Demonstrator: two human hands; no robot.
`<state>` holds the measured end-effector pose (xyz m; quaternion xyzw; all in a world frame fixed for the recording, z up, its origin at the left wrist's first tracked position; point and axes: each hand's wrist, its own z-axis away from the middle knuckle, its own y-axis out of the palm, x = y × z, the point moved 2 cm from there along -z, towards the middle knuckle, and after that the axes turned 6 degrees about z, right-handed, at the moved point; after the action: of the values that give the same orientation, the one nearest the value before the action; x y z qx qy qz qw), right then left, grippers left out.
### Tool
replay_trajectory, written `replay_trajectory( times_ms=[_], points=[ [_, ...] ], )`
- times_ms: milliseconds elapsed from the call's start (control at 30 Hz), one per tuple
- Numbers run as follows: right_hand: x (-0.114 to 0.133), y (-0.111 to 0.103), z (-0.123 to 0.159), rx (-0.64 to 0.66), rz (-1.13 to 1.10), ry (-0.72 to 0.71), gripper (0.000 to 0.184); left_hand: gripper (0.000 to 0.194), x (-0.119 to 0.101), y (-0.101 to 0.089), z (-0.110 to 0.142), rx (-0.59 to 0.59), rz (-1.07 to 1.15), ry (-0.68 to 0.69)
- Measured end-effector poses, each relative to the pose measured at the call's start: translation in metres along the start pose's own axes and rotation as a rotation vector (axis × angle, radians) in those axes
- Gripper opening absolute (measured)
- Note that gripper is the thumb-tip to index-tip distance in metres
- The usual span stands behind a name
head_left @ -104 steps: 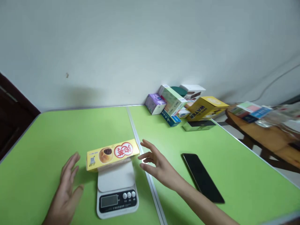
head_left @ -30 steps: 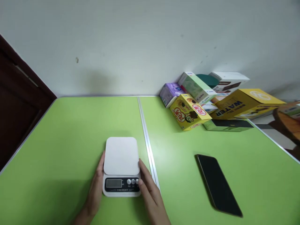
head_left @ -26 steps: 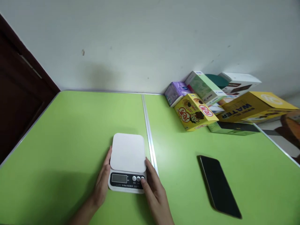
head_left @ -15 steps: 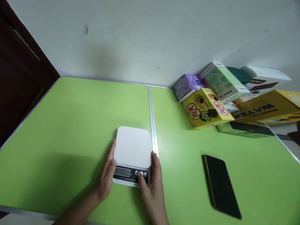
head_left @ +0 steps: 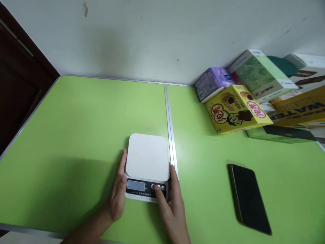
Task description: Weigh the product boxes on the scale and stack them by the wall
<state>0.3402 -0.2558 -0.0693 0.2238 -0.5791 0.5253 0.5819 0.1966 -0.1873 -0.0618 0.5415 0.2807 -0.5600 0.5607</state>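
Far left, dark door [head_left: 17,78] beyond the green table [head_left: 88,115]. Next, left hand [head_left: 118,198]: laid along the scale's left side, fingers extended, thumb apart from them by the near corner; a loose bracing contact rather than a clench. Then the white kitchen scale [head_left: 147,157], lying flat on the table just left of the metal seam [head_left: 170,130], between both hands. Its display [head_left: 135,185] looks paler than half a second ago; no digits readable, but I take it the scale is responding to the button work. Three round buttons to the right of it; right thumb [head_left: 160,198] bent over the panel, tip around the left and middle ones, where about a second ago it was at the rightmost. Cannot tell whether it is pressing. Right hand [head_left: 175,203] clasped on the scale's right edge, fingers down the side, thumb above: the firmer hold of the two. Further right, by the wall, purple pack [head_left: 212,83], with yellow box [head_left: 230,110] in front, apparently the one on the scale 3.5 seconds ago; work in hand seems to have passed from box to controls. Phone [head_left: 250,198] nearer, dark-screened, well apart from the hands. Rightmost, green-and-white box [head_left: 265,76] and large yellow carton [head_left: 302,108], partly cropped.
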Motion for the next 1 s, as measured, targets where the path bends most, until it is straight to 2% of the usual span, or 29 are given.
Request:
replay_trajectory(
  times_ms=[167, 333, 433, 533, 600, 667, 767, 900, 1000],
  points=[
    [0.002, -0.002, 0.0, -0.002, -0.027, 0.02, 0.066, 0.066, 0.002, 0.0, -0.002, -0.021, -0.008, 0.03],
    [0.006, -0.009, -0.002, -0.049, -0.078, 0.047, 0.052, 0.057, 0.001, -0.004, -0.004, -0.056, -0.035, 0.041],
    [0.013, -0.021, -0.006, -0.13, -0.078, -0.007, 0.043, 0.046, -0.018, -0.009, -0.004, -0.05, -0.214, 0.202],
    [0.027, -0.032, -0.013, -0.119, -0.036, -0.183, 0.037, 0.042, -0.05, -0.008, -0.009, 0.096, -0.468, 0.434],
    [0.04, -0.036, -0.019, -0.022, 0.003, -0.311, 0.037, 0.044, -0.069, -0.003, -0.014, 0.234, -0.568, 0.483],
    [0.051, -0.038, -0.023, 0.058, 0.044, -0.399, 0.039, 0.049, -0.081, 0.003, -0.019, 0.337, -0.601, 0.457],
    [0.063, -0.042, -0.023, 0.126, 0.07, -0.443, 0.04, 0.056, -0.088, 0.018, -0.022, 0.44, -0.605, 0.421],
    [0.065, -0.056, -0.019, 0.225, 0.049, -0.416, 0.042, 0.053, -0.083, 0.045, -0.02, 0.596, -0.607, 0.346],
    [0.058, -0.082, -0.022, 0.229, 0.056, -0.348, 0.041, 0.053, -0.083, 0.068, -0.028, 0.631, -0.602, 0.289]
  ],
)
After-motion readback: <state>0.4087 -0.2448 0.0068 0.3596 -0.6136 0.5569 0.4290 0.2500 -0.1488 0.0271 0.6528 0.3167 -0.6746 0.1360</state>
